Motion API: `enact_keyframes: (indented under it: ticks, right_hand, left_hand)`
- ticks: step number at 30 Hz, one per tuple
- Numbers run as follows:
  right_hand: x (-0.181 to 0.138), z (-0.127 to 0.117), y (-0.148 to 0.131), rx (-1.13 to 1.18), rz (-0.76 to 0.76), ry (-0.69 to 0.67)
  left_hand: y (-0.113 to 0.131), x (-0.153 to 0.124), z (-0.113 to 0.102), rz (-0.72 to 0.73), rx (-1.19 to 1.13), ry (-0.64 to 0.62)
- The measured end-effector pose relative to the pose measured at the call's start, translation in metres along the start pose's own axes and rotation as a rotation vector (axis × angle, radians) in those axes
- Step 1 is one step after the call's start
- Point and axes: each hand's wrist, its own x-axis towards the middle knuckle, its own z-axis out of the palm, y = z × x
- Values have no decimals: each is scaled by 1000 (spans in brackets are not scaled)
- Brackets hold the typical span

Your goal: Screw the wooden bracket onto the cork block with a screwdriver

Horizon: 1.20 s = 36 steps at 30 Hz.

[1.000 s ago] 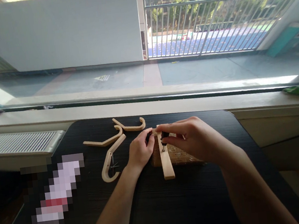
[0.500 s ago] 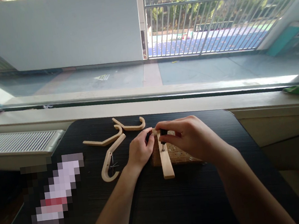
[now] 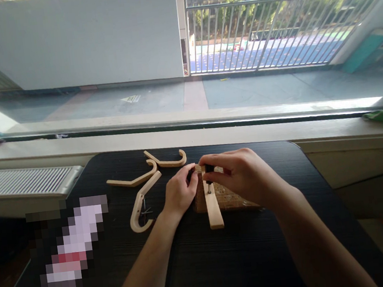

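A pale wooden piece (image 3: 214, 211) lies lengthwise over a brown, perforated block (image 3: 233, 198), its near end jutting past the block's front. My right hand (image 3: 242, 174) pinches the dark handle of a screwdriver (image 3: 209, 173). The tool stands upright, its tip down on the top of the wooden piece. At the block's left edge, my left hand (image 3: 180, 189) is closed, thumb and fingers curled beside the far end of the wooden piece. What lies inside its grip is dark and hidden. Left of it, a J-shaped wooden hook (image 3: 136, 204) rests near several loose screws (image 3: 146, 210).
Two more wooden hooks, one (image 3: 133, 183) and another (image 3: 168, 164), lie at the back left of the black table (image 3: 206, 267). A blurred-out item (image 3: 78, 241) is at the left edge. A windowsill (image 3: 228, 135) borders the back, and a white radiator (image 3: 24, 180) stands left.
Almost nothing differs. Both hands and the screwdriver keep their places on the wooden piece; the view has shifted very slightly.
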Motion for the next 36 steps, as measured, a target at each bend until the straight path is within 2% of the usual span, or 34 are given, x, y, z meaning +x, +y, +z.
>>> enact_keyframes:
  ticks: [9,15,26,31,36]
  right_hand:
    - [2,3,2,-55,21,24]
    - [3,4,3,-15,43,52]
    - [4,16,-1,-32,-34,27]
    - [2,8,-2,4,-19,-25]
    - [-3,1,-6,167,-39,-65]
  left_hand:
    - [0,0,0,-3,-6,-2]
    - [-1,0,1,0,-15,5]
    - [2,1,-2,-9,-2,-11]
    - [1,1,0,4,0,19]
    - [-3,-1,2,5,12,34]
